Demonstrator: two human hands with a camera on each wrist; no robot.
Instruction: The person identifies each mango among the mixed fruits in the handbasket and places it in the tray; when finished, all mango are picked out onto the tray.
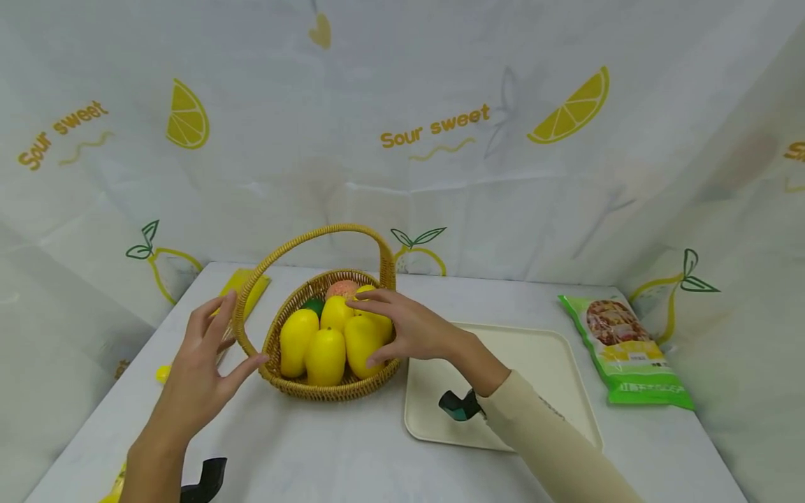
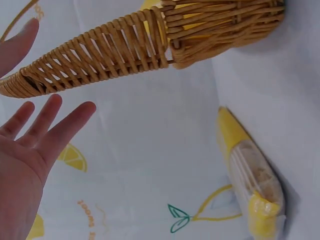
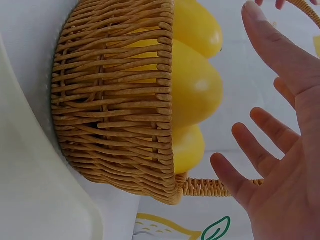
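Note:
A wicker basket (image 1: pixel 333 392) with a tall arched handle stands left of the middle of the table. Several yellow mangoes (image 1: pixel 325 356), a green fruit (image 1: pixel 312 306) and a pinkish round one (image 1: pixel 342 289) lie inside. My left hand (image 1: pixel 200 363) is beside the handle at the basket's left, thumb and fingers spread. In the left wrist view the handle (image 2: pixel 95 55) passes between the thumb and fingers of that hand (image 2: pixel 20 170), with no clear grip. My right hand (image 1: pixel 418 327) hovers over the basket's right side, fingers apart, holding nothing; the right wrist view shows its palm (image 3: pixel 287 200) near the mangoes (image 3: pixel 196 85).
Right of the basket lies a cream tray (image 1: pixel 503 436), partly under my right forearm. A green and white food bag (image 1: pixel 635 356) is at the far right. Behind my left hand lies a yellow package (image 1: pixel 256 293), with a small yellow object (image 1: pixel 163 374) nearer. A printed curtain hangs behind.

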